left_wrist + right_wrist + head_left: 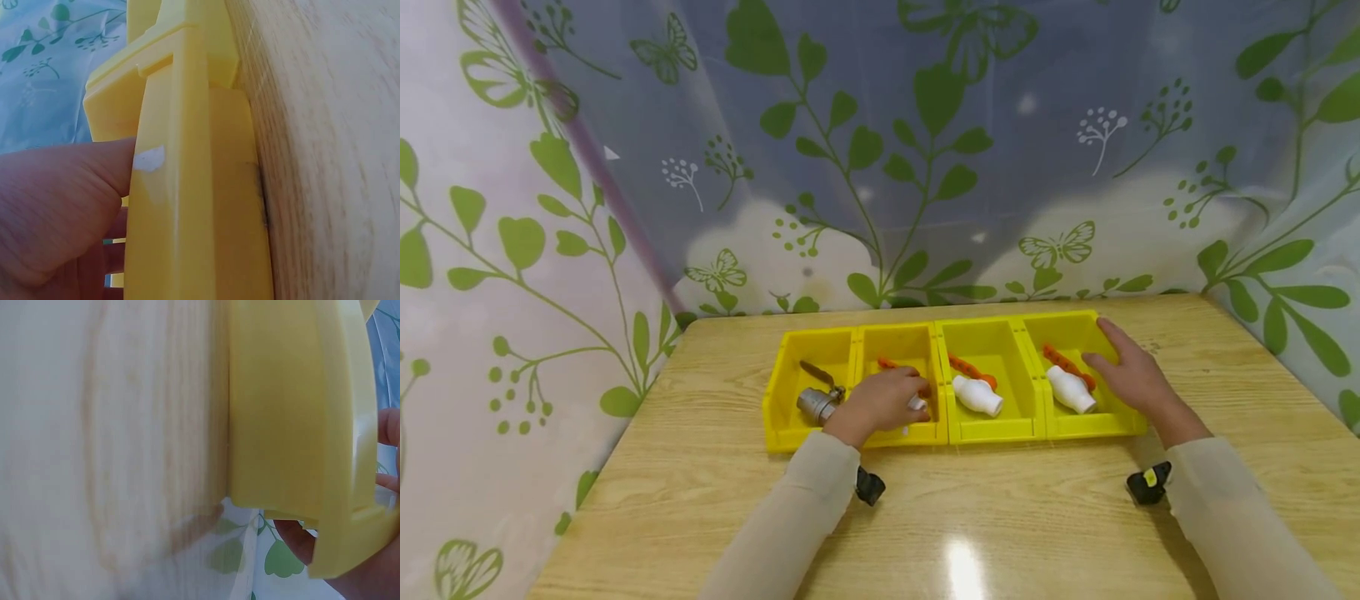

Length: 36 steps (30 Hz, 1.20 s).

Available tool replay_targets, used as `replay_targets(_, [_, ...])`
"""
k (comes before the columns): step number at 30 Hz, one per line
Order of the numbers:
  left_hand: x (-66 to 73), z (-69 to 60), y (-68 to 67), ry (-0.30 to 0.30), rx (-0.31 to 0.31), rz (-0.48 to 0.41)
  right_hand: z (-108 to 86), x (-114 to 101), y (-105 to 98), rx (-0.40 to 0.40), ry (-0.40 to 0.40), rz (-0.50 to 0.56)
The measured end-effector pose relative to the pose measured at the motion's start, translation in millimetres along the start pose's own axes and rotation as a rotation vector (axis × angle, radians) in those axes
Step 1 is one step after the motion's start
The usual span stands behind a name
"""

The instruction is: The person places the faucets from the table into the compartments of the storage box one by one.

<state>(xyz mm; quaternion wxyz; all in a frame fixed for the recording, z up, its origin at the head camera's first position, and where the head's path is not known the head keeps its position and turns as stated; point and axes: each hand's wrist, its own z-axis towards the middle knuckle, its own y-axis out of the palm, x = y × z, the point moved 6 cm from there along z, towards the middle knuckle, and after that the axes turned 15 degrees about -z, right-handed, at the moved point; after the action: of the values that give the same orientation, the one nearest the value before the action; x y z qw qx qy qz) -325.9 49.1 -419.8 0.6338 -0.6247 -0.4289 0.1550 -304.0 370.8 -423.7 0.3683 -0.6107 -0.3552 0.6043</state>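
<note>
A row of joined yellow bins [996,430] stands on the wooden table. Inside the second bin from the left, my left hand [880,404] has its fingers curled round a white plastic valve [917,403], most of it hidden by the hand; an orange lever [887,363] shows behind. My right hand [1133,372] grips the right wall of the end bin, thumb inside and fingers outside. A metal ball valve [817,405] with a dark lever lies in the leftmost bin. White valves [977,395] with orange levers [973,371] lie in the two right bins.
The table [1000,517] reaches in front of the bins and to both sides. A leaf-patterned curtain [880,167] hangs behind it. Black wrist cameras [870,486] sit under both wrists, close to the tabletop.
</note>
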Motion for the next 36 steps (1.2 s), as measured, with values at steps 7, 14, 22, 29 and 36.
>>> replay_targets(7, [0.1, 0.7, 2.5, -0.021, 0.010, 0.047, -0.3, -0.5, -0.6, -0.003, -0.003, -0.004])
replay_targets(14, [-0.4, 1.3, 3.9, -0.041, 0.012, 0.077, -2.3, -2.8, -1.6, -0.008, -0.005, 0.009])
replay_targets(22, [-2.5, 2.7, 6.1, -0.055, 0.010, 0.087, -0.7, 0.1, 0.0, -0.005, -0.005, 0.004])
replay_targets(29, [-3.3, 2.5, 8.5, -0.057, 0.019, 0.080, -0.5, 1.7, 0.2, -0.006, -0.003, 0.007])
replay_targets(36, [-2.0, 0.8, 8.1, -0.057, 0.021, 0.079, -0.5, 1.9, 0.7, -0.006, -0.008, 0.008])
